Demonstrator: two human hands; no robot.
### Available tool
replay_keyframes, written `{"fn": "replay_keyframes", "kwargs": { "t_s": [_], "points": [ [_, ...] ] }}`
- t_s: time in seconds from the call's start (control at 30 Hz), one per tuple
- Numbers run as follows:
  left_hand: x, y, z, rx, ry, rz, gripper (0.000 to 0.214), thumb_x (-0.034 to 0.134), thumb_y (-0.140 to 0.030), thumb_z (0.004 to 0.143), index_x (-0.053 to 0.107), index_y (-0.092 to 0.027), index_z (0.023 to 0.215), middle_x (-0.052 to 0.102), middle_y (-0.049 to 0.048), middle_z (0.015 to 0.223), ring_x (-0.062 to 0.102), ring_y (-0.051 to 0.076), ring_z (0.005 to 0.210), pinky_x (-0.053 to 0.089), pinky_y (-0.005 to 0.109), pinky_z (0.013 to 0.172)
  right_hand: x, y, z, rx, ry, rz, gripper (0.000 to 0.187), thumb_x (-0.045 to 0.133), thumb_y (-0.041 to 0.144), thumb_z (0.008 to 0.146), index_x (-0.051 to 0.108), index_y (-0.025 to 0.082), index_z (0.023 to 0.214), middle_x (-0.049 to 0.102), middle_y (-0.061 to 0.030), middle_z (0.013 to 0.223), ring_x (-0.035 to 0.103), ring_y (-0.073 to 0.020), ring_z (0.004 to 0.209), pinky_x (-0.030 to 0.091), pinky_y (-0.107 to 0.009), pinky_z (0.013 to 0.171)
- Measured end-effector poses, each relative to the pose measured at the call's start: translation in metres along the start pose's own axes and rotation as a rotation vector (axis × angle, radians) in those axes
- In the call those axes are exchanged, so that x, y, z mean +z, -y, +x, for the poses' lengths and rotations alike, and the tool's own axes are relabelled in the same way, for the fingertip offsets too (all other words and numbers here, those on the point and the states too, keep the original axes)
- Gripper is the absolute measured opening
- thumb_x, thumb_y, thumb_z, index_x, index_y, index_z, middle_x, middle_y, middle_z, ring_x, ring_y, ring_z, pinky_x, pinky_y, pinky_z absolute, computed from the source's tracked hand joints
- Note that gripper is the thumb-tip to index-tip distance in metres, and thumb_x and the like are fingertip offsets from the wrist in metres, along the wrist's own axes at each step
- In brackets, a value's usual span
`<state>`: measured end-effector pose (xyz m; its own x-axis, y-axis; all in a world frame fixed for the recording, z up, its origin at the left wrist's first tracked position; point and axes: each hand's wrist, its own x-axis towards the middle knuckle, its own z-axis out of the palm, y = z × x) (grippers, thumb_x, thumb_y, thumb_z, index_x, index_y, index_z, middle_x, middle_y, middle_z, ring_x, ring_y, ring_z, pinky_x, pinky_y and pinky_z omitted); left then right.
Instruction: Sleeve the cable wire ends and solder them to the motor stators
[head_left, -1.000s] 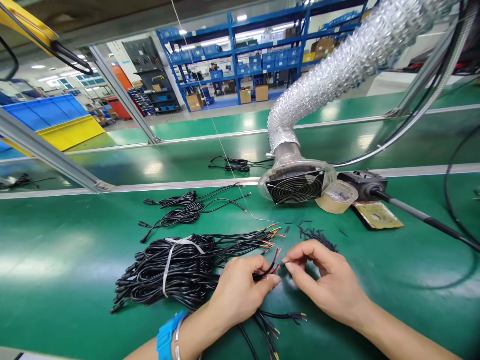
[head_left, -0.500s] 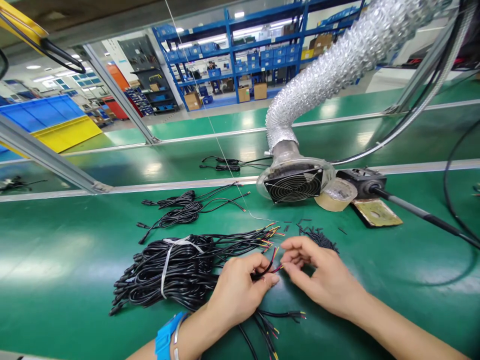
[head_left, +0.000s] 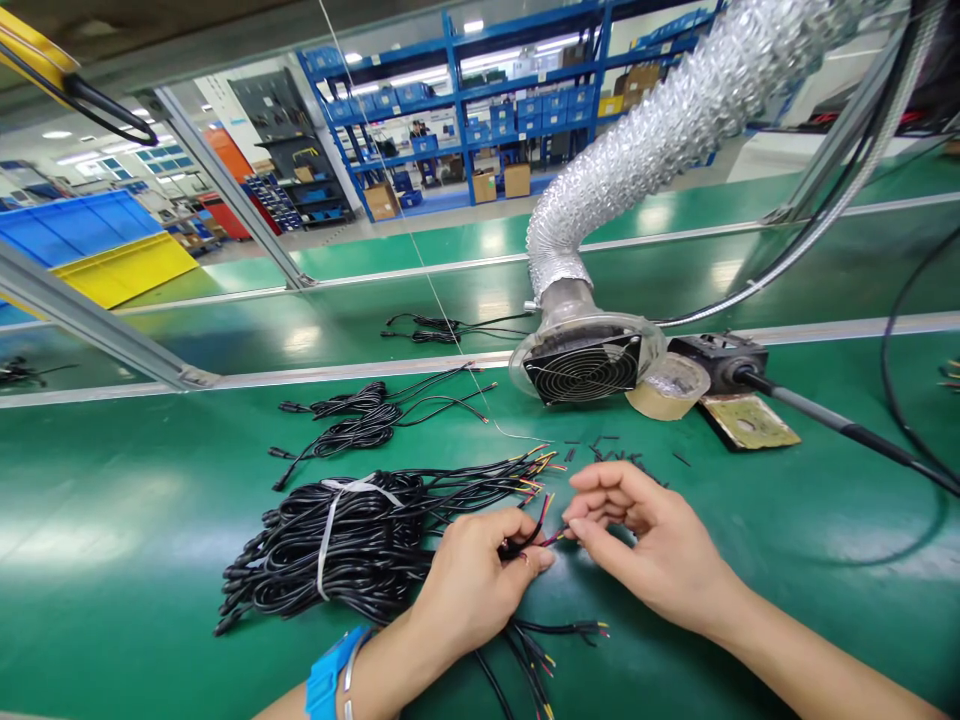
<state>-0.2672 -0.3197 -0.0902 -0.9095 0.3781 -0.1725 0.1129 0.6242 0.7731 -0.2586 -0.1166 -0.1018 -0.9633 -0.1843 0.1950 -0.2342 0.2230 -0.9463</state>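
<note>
My left hand [head_left: 472, 572] pinches the end of a black cable [head_left: 537, 530], whose thin red and yellow wires fan out past the fingertips. Thumb and forefinger of my right hand [head_left: 651, 552] meet at one wire's tip, on what looks like a short black tube [head_left: 565, 531]; the fingers partly cover it. To the left lies a thick bundle of black cables [head_left: 292, 550] bound with a white tie [head_left: 324, 545], its stripped ends pointing right. Behind my right hand, loose black tubes [head_left: 619, 459] are scattered, partly hidden. More cable ends [head_left: 536, 655] stick out below my left wrist.
Two coiled cables [head_left: 367, 425] lie beyond the bundle. A fan extractor [head_left: 585, 372] on a silver duct [head_left: 600, 190] stands behind my hands. Right of it are a tape roll [head_left: 669, 388], a soldering iron [head_left: 817, 412] in its holder and a yellowish sponge [head_left: 750, 422].
My right fingers have closed in on the wire tip, where a dark piece now shows. My left hand still holds the cable. The view has shifted slightly.
</note>
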Motion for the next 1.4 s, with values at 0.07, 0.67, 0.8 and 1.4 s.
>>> {"fn": "replay_keyframes", "kwargs": {
  "t_s": [0.07,0.67,0.8,1.4],
  "points": [
    [0.0,0.0,0.0,0.003,-0.004,-0.006,0.014,0.066,-0.029,0.084,0.063,-0.02,0.073,0.056,-0.006,0.067,0.046,0.011,0.062,0.033,0.021,0.059,0.001,-0.001,0.001,0.007,0.019,-0.015,0.024,0.061,0.019,0.087,0.055,0.02,0.11,0.07,-0.0037,0.087,0.067,-0.0141,0.075,0.057,-0.025,0.068],
    [0.003,0.001,0.001,-0.032,0.027,0.041,0.015,0.065,-0.027,0.082,0.062,-0.019,0.07,0.054,-0.0053,0.065,0.046,0.012,0.062,0.034,0.021,0.06,-0.002,-0.008,0.007,-0.254,0.243,-0.243,0.027,0.054,0.008,0.083,0.059,0.022,0.104,0.068,-0.002,0.092,0.063,-0.0146,0.081,0.053,-0.026,0.074],
    [0.002,0.0,0.001,-0.061,0.037,0.049,0.015,0.064,-0.03,0.083,0.065,-0.019,0.073,0.057,-0.0048,0.066,0.047,0.012,0.062,0.034,0.022,0.059,-0.041,-0.016,0.028,-0.214,0.079,-0.537,0.01,0.06,0.015,0.081,0.063,0.021,0.088,0.068,-0.0066,0.098,0.058,-0.0234,0.1,0.047,-0.041,0.09],
    [0.0,-0.001,0.0,-0.049,0.039,0.063,0.016,0.061,-0.03,0.084,0.063,-0.02,0.072,0.055,-0.0047,0.065,0.046,0.013,0.062,0.033,0.022,0.059,-0.039,-0.035,0.024,-0.145,0.015,-1.086,0.011,0.055,0.015,0.079,0.058,0.019,0.07,0.062,-0.0126,0.111,0.037,-0.0372,0.125,0.038,-0.05,0.089]
  ]
}}
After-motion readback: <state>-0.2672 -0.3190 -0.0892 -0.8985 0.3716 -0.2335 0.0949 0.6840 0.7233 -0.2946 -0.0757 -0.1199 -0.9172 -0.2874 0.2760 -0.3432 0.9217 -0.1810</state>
